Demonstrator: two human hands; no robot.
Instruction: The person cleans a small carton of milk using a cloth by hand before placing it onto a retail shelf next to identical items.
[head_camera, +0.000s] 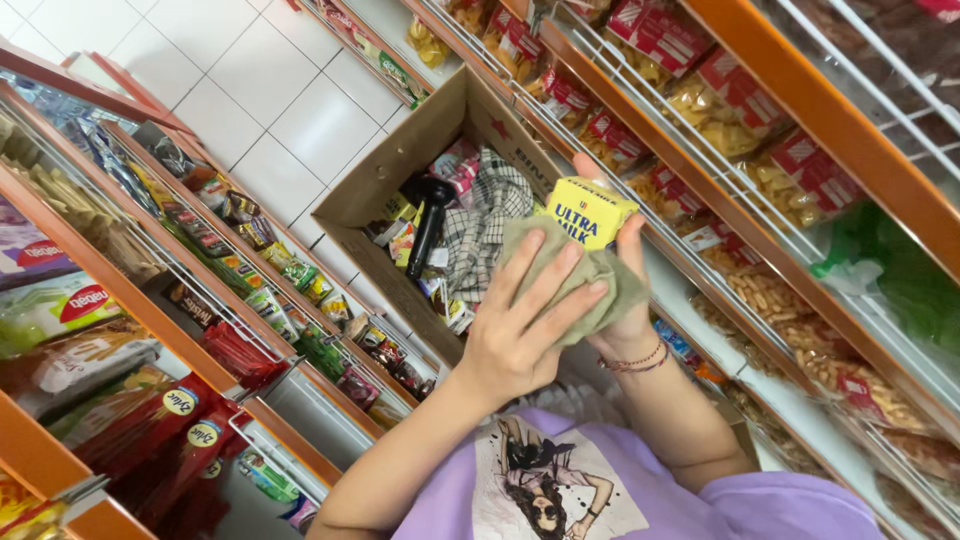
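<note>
My right hand, with a beaded bracelet at the wrist, grips a small yellow drink carton from behind, and only the carton's top part shows. My left hand presses an olive-green cloth flat against the carton's lower half, fingers spread over the cloth. Both hands are raised in front of my purple printed shirt, above an open cardboard box.
The open cardboard box stands on the white tiled floor, holding a checked cloth, a black object and small packets. Orange-framed shelves with wire fronts, full of snack packets, line the left side and the right side.
</note>
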